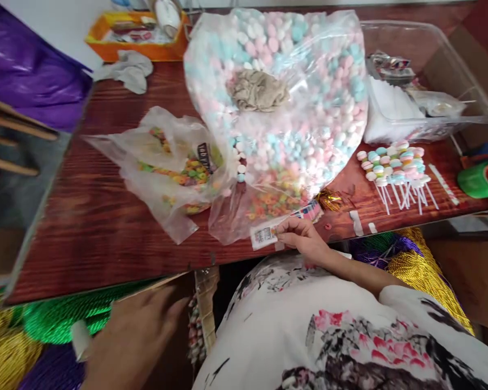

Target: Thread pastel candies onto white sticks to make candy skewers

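Note:
My right hand point(303, 238) is at the table's front edge, thumb and fingers pinched on a small white printed packet point(263, 236). My left hand point(142, 330) is below the table edge at the lower left, smeared by motion, so its fingers are unclear. Beyond my right hand lies a big clear bag of pink, white and blue marshmallows point(333, 92), with a crumpled beige cloth point(260, 91) on top. Left of it is an open plastic bag of colourful ring-shaped pieces point(191, 173). Marshmallow pops point(394, 162) on white sticks lie in a pile to the right.
A clear plastic bin point(427, 122) with white papers and packets stands back right. Nearby is a green tape roll point(482, 180). An orange basket point(146, 52) and a grey cloth point(130, 70) are back left. Shiny green fringe point(65, 319) hangs below the table point(65, 238).

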A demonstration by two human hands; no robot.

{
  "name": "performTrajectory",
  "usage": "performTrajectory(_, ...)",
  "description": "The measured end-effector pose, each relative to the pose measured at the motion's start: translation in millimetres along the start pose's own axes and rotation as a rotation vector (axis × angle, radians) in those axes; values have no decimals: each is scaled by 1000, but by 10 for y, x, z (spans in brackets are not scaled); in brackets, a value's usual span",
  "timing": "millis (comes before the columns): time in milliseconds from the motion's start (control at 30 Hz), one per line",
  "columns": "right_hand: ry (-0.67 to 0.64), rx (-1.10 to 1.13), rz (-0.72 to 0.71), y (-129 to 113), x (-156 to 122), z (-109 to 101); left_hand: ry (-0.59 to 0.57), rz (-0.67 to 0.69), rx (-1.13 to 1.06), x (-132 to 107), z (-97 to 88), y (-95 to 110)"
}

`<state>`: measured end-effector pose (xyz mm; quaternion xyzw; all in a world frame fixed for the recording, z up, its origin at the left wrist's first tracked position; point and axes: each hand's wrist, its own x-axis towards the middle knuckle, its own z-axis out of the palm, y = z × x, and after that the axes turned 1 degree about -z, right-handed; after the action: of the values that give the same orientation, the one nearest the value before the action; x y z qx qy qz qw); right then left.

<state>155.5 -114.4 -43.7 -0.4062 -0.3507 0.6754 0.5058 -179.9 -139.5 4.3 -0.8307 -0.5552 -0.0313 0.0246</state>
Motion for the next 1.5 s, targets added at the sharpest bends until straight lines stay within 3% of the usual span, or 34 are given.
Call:
performTrajectory(100, 66, -144, -213, -68, -52, -80, 24, 379, -173, 668, 310, 840)
performTrajectory(167, 158, -352, -399, -189, -97, -275, 30, 496, -92, 1053, 463, 1359)
performTrajectory(233, 387, -575, -548, -349, -196, -648, 17, 550, 0, 1278, 574, 1627)
performTrajectory(300, 673, -766, -573, -507, -356, -1136, 52, 590, 53, 1361, 667, 1644)
performTrajectory(400, 1008, -1071, -538, -683, -605, -1806, 227, 647, 28, 1348, 780, 1471)
performTrajectory(500, 1183, -1474, -438, -814, -734, -2149, 366, 646, -41, 1316, 849, 1368)
performTrajectory(600, 1269, -1716, -316, -963, -756, -2226, 440, 619, -114, 1334, 892, 1370)
performTrajectory(767, 1305, -1772, -87, -1143, -717, -2287, 538, 629, -250, 1406, 910, 1417)
performTrajectory(900, 1248, -1760, 175, -1127, -678, -2343, 417, 569, -237, 1352, 850, 1496)
performTrajectory(967, 1284, -1717, 193, -1121, -677, -2356, 341, 524, -212, 1293, 807, 1536)
performTrajectory(1100, 1363, -1691, -21, -1195, -690, -2376, 269, 496, -200, 1231, 753, 1572)
performTrajectory(1267, 1269, -1680, -176, -1343, -677, -2399, 290, 446, -344, 1310, 779, 1575)
performTrajectory(1400, 1210, -1392, -566, -1427, -696, -2302, 411, 487, -597, 1382, 844, 1545)
performTrajectory(1500, 1174, -1120, -709, -1522, -736, -2093, 403, 511, -579, 1389, 885, 1528)
